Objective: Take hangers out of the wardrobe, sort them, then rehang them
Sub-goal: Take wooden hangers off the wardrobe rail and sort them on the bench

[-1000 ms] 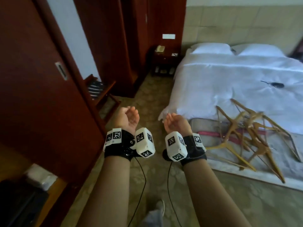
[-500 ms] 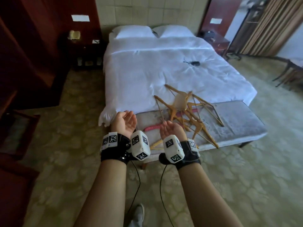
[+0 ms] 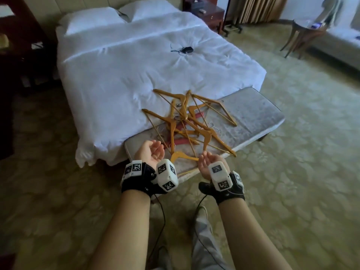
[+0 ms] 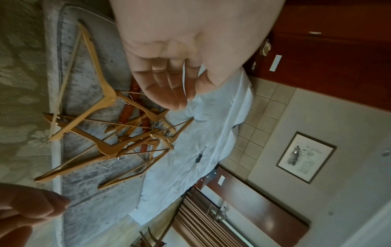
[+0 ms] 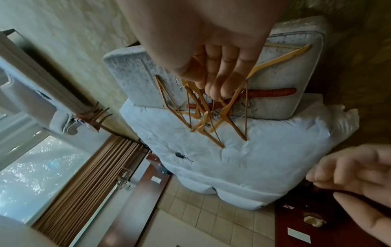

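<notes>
A tangled pile of several wooden hangers (image 3: 187,121) lies across the grey bench (image 3: 253,114) and the foot of the white bed (image 3: 126,65), with red padded hangers (image 3: 180,142) underneath. My left hand (image 3: 153,151) hovers palm up over the near left end of the bench, fingers loosely curled and holding nothing. My right hand (image 3: 207,159) hangs just short of the nearest hanger, also empty. In the left wrist view the left hand (image 4: 169,80) is above the hangers (image 4: 110,145). The right wrist view shows the right hand's fingers (image 5: 215,83) above the hangers (image 5: 203,113), not touching them.
A small black device with a cord (image 3: 186,49) lies mid-bed. A dark nightstand (image 3: 206,12) and curtains (image 3: 259,8) stand at the back right, a round side table (image 3: 305,34) and a sofa (image 3: 341,41) at the far right. Patterned carpet (image 3: 292,172) surrounds the bench.
The view has swung right from the wardrobe to face the bed and bench. Both empty hands have come closer to the hanger pile.
</notes>
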Demonstrator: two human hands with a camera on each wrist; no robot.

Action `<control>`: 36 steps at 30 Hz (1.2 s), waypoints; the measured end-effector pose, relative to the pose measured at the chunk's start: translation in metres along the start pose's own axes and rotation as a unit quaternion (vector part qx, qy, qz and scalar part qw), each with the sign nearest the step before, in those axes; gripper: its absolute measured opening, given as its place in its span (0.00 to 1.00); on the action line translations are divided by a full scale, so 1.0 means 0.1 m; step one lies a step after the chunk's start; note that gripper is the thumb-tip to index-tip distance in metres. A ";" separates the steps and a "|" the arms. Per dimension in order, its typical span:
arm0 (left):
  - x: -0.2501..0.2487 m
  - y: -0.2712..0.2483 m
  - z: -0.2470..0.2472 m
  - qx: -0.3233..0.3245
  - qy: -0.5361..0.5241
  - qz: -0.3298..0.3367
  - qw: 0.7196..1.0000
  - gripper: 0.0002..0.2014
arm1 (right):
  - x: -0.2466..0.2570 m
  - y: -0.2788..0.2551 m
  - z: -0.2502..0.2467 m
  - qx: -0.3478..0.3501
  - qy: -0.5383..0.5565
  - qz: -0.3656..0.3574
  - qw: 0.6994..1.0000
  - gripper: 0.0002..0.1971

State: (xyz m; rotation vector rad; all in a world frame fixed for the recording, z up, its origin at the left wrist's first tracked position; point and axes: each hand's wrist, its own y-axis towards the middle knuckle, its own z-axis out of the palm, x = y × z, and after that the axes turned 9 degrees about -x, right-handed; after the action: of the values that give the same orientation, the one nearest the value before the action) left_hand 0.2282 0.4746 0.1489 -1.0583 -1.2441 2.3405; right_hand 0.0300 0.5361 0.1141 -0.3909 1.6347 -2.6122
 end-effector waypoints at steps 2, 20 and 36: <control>0.09 0.16 0.19 0.004 0.030 -0.011 0.999 0.07 | 0.20 0.16 0.03 -0.007 0.005 0.010 1.000 0.06; 0.76 2.25 1.09 -0.157 0.344 -0.003 0.926 0.09 | 1.39 2.50 -0.04 -0.185 -0.218 0.054 0.957 0.14; 1.19 4.32 0.73 -0.105 0.602 -0.138 0.779 0.19 | 0.85 4.26 -0.06 -0.247 -0.352 0.128 0.894 0.11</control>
State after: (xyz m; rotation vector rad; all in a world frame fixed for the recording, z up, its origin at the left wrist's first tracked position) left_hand 0.1297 0.2429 -0.2286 -1.8089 -0.9558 0.8578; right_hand -0.0975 0.3372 -0.2509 -0.9263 1.8468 -1.5433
